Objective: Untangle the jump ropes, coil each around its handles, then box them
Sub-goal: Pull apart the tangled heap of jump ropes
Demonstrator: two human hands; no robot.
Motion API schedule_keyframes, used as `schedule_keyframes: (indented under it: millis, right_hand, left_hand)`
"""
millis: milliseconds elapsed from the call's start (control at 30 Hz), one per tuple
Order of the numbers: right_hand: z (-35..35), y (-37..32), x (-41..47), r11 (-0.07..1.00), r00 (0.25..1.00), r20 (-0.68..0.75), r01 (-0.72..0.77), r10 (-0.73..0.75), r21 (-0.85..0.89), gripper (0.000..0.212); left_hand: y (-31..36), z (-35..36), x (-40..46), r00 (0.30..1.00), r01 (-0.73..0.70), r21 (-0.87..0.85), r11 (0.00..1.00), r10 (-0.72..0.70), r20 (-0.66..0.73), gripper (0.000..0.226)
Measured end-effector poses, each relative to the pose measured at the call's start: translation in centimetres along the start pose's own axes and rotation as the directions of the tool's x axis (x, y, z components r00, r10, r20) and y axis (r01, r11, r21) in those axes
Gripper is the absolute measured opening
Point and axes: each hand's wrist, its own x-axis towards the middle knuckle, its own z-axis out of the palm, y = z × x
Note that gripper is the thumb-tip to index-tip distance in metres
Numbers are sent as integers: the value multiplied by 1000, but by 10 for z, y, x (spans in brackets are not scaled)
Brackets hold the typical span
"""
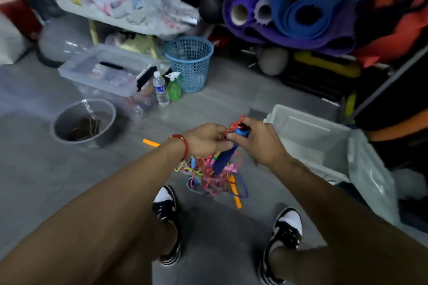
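Grey floor, cluttered.
On it: grey bucket, clear lidded tub, water bottle, green spray bottle, blue mesh basket, white open box, orange handle, person's two shoes.

A cluttered gym storeroom. Rolled exercise mats lie heaped by balls. Bins crowd the floor.

Thin glossy plastic cords in a many-coloured tangle; a matt blue foam-like handle; at two o'clock, a smooth translucent white plastic box.
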Motion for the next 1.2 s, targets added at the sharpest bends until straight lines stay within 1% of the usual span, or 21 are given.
schedule_keyframes:
  millis: [67,133,200,267,333,400,533,600,667,733,800,833,867,900,933,967,1000,1033,1067,1167,1200]
  right_hand:
    - [-24,-15,-8,997,1000,13,-29,28,69,22]
    - [-38,-21,-15,937,995,96,-70,39,343,17]
    - [-41,-25,-22,821,984,170,-145,60,552,21]
    - [-32,-25,-25,725,981,176,-183,86,664,26]
    - [-20,-22,-25,581,971,152,-231,183,780,27]
    - [-14,-16,-18,482,939,120,-272,321,833,27]
    - [-12,-6,2,503,872,111,-374,477,779,23]
    - [-6,-6,8,512,860,97,-385,501,768,25]
    - [0,-9,11,472,856,121,-388,502,792,27]
    - [2,-14,12,383,859,190,-397,476,834,28]
    - [2,-15,10,343,872,216,-385,440,857,28]
    - [3,-15,9,352,881,195,-363,430,863,28]
    - [5,-15,8,381,888,155,-336,433,861,28]
    - [9,-17,8,420,887,105,-314,450,851,27]
    - [14,-19,7,447,882,61,-296,467,844,27]
    - [20,-21,7,455,872,32,-285,489,844,26]
    - [24,-25,8,426,856,23,-280,517,860,26]
    - [26,-28,8,394,841,23,-277,540,876,24]
    - [25,-30,9,393,837,18,-276,547,877,22]
    - [15,-24,15,554,863,-81,-246,498,795,18]
    - [12,-19,20,563,866,-98,-230,491,793,20]
  left_hand:
    - [11,0,-10,995,-64,-137,988,53,-87,17]
    - [20,4,-16,983,-118,-201,973,85,-163,5]
    - [26,13,-18,978,-149,-230,962,109,-179,8]
    - [31,23,-16,976,-152,-258,954,104,-189,10]
    - [30,26,-11,968,-152,-264,952,90,-232,14]
    - [23,23,-5,944,-161,-170,972,102,-313,19]
    - [0,16,-6,906,-99,107,989,134,-402,18]
    - [-7,11,-5,893,-73,230,970,166,-419,18]
    - [-11,3,1,876,-17,280,960,149,-459,17]
    - [-11,-4,4,861,31,273,961,113,-495,15]
    - [-10,-3,6,861,60,245,968,74,-503,10]
    - [-7,2,5,858,71,208,976,47,-511,5]
    - [-1,9,3,856,81,120,989,-7,-517,8]
    - [6,18,1,865,89,-41,995,-98,-493,21]
    - [11,29,1,881,93,-239,966,-192,-433,31]
    - [18,39,-1,904,95,-412,906,-252,-346,31]
    - [22,47,-2,923,93,-502,860,-263,-280,27]
    - [23,53,-2,933,72,-513,855,-240,-269,27]
    - [19,55,0,931,58,-496,866,-226,-287,29]
    - [16,45,0,911,54,-448,892,-227,-343,23]
    - [15,40,0,907,49,-468,882,-236,-350,18]
